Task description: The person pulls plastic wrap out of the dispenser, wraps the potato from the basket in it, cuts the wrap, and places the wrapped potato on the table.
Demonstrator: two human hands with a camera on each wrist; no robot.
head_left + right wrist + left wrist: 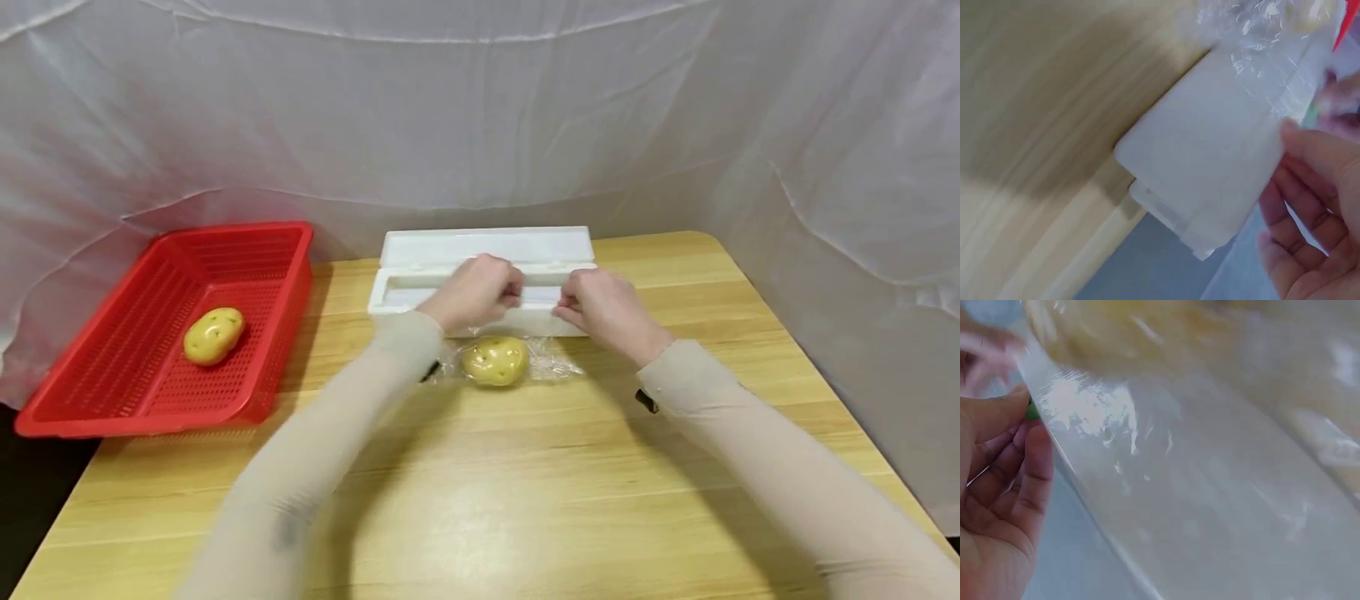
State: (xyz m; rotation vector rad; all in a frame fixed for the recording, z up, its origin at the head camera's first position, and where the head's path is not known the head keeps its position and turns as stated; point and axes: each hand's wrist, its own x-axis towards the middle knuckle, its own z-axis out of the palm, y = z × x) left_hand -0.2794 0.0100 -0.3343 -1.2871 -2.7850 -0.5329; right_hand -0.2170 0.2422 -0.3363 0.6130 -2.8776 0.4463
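A white cling film dispenser lies on the table with its lid raised at the back. Clear film hangs down its front wall and surrounds a yellow potato just before it. My left hand is at the middle of the front rim, its thumb and fingers pinching a small green slide cutter, mostly hidden by the fingers. Farther right along that rim, my right hand grips the dispenser's edge, thumb on the front side and fingers behind. Whether film is also caught between those fingertips, I cannot tell.
On the left stands a red plastic basket with another potato in it. Pale fabric hangs behind and at the sides of the wooden table. Crinkled film ends spread beside the wrapped potato.
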